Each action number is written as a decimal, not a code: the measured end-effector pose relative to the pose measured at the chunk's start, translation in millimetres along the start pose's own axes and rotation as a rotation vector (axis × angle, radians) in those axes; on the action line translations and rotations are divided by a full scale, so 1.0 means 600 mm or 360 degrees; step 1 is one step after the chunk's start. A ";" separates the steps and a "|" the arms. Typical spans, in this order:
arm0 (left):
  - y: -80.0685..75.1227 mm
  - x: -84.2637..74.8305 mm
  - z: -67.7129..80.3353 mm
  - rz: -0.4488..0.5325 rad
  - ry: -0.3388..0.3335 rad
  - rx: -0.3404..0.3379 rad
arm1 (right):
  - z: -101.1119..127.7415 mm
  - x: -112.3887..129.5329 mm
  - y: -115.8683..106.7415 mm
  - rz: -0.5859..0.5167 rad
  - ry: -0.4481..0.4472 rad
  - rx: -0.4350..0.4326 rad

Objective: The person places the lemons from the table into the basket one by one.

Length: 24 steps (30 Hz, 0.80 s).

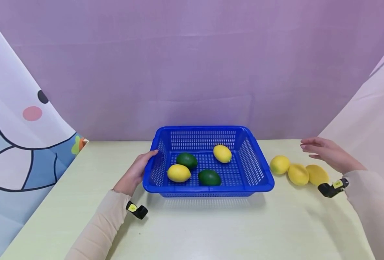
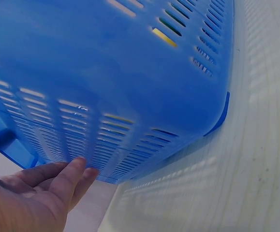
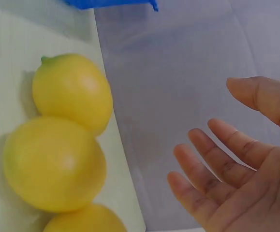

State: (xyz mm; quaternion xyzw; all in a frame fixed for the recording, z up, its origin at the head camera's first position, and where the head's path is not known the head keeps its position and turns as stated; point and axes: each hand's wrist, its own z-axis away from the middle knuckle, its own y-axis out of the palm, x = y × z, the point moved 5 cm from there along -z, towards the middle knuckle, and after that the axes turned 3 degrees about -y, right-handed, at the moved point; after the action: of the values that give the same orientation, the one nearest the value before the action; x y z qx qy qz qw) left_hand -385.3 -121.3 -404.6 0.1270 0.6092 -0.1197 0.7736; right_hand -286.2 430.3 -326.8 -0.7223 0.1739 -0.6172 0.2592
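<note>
Lilac backdrop and a pale surface (image 1: 211, 231) frame a blue basket (image 1: 260, 169) already holding two yellow lemons (image 1: 178, 173) and two green ones (image 1: 209, 177), its left wall steadied by the left hand (image 1: 136, 173) with straight fingers (image 2: 69, 176). Three yellow lemons (image 1: 298, 174) lie outside, right of the basket, so I judge the loading about half done; above them hovers the right hand (image 1: 328, 153), fingers spread, holding nothing.

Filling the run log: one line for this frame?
left hand touches blue basket | right hand open above three lemons | basket: two lemons, two limes
</note>
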 end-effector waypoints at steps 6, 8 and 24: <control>0.003 0.001 0.001 0.0000 -0.0002 -0.0002 | 0.020 -0.027 -0.010 -0.0145 -0.0047 -0.0059; 0.003 0.001 0.001 -0.0005 -0.0005 -0.0009 | 0.027 -0.036 -0.012 -0.0184 -0.0067 -0.0074; 0.002 -0.001 -0.001 0.0009 -0.0004 -0.0020 | 0.065 -0.099 -0.020 -0.0263 -0.0057 -0.0188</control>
State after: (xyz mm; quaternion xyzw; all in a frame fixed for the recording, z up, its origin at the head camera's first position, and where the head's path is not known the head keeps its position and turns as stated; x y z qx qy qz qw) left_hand -385.6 -120.0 -403.9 0.1237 0.6087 -0.1139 0.7754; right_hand -259.1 480.1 -371.8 -0.7590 0.1452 -0.6122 0.1674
